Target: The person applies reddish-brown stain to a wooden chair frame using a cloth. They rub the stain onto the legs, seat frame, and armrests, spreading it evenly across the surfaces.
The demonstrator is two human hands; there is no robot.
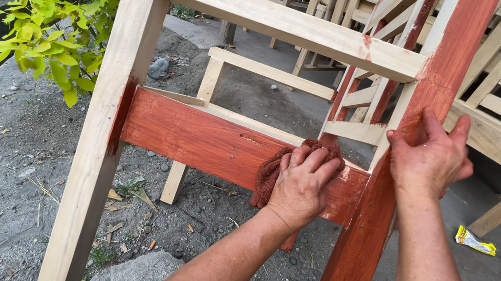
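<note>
Here: left hand (301, 184) pressing red-stained rag (272, 172) flat against chair frame (196, 134) crossrail; right hand (429, 158) clasped around its stained leg.

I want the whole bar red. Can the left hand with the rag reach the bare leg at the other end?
Probably yes. The left hand already rests on the bar, and nothing blocks the way along it to the bare leg.

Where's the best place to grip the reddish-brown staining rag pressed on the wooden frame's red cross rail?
Probably the bunched upper edge of the reddish-brown rag, from above the red cross rail. It bulges clear of the left hand there; the rest lies flat under the palm.
</note>
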